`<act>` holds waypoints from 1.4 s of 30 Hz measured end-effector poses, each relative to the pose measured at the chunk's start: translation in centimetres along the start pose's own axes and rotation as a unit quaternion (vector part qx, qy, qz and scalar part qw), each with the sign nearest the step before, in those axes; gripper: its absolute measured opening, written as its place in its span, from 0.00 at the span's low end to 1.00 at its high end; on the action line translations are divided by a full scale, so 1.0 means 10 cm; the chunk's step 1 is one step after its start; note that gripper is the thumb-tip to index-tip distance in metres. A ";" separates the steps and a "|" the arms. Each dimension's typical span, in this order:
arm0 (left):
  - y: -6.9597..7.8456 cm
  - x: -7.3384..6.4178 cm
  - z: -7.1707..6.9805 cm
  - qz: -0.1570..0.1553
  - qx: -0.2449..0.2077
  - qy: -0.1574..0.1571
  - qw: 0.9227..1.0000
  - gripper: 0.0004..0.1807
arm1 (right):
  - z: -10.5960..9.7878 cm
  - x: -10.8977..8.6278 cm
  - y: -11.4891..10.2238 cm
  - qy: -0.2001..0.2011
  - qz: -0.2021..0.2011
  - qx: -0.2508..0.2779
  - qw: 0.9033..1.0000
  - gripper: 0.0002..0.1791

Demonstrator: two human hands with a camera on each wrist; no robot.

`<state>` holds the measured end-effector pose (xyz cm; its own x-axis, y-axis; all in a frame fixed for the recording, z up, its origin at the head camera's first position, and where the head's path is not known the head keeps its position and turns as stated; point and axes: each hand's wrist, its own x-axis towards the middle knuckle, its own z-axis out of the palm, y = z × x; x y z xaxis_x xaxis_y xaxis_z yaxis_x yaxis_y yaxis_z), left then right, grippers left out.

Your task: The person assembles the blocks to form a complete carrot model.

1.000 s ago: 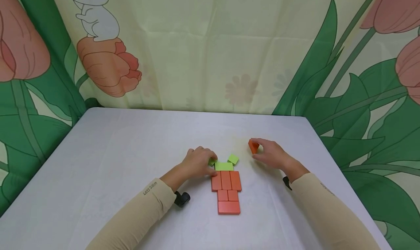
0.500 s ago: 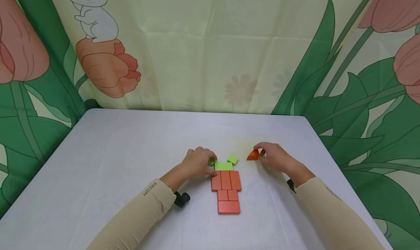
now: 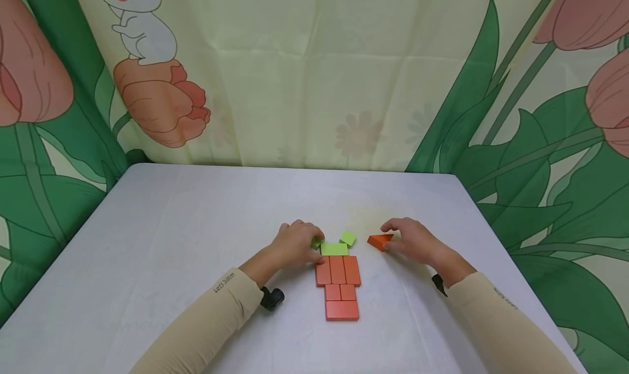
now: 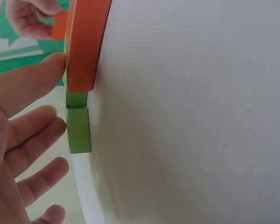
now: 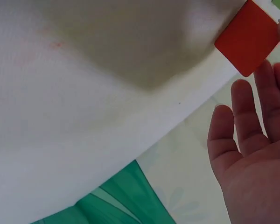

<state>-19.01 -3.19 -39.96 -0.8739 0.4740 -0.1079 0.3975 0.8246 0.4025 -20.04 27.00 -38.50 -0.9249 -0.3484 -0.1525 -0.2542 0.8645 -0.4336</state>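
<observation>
An orange triangular block (image 3: pixel 378 242) is at my right hand (image 3: pixel 415 240), with the thumb at its near right corner and the fingers on its far side. The right wrist view shows a flat square face of this orange block (image 5: pixel 247 39) against thumb and fingertips. My left hand (image 3: pixel 297 244) rests on the laid-out blocks: its thumb touches an orange-red block (image 4: pixel 84 42), and its fingertips touch a small green block (image 4: pixel 79 130). Its other fingers are nearly straight and spread. A green rectangular block (image 3: pixel 334 249) lies beside that small green block, partly hidden by the hand.
Several orange and red blocks (image 3: pixel 337 270) lie flat in a joined column toward the person. A tilted green square block (image 3: pixel 348 238) sits at the green rectangle's far right corner. A white cloth (image 3: pixel 196 215) covers the table; a printed curtain (image 3: pixel 275 90) hangs behind.
My right hand has brought the orange triangular block down and slightly nearer, turning it from upright to lying flatter. The left hand has stayed in place on the blocks.
</observation>
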 end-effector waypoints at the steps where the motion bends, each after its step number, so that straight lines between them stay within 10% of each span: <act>1: 0.00 0.00 0.00 0.000 0.000 -0.001 1.000 0.27 | 0.01 -0.01 0.00 0.001 -0.001 0.002 1.000 0.16; 11: -0.01 0.01 0.01 0.002 0.006 -0.003 1.000 0.27 | -0.03 -0.25 -0.23 0.017 -0.013 0.029 0.999 0.11; 24: 0.00 0.02 -0.01 -0.008 0.004 -0.008 1.000 0.26 | 0.27 -0.72 -0.84 -0.054 -0.135 0.048 0.988 0.12; 42: 0.03 0.02 0.00 -0.010 0.013 -0.006 1.000 0.26 | 0.61 -0.87 -1.02 -0.081 -0.215 0.001 0.973 0.10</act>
<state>-19.04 -2.90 -39.92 -0.8790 0.4598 -0.1261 0.3867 0.8423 0.3754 -7.70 19.02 -38.22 -0.6760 -0.7308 -0.0943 -0.6076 0.6253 -0.4897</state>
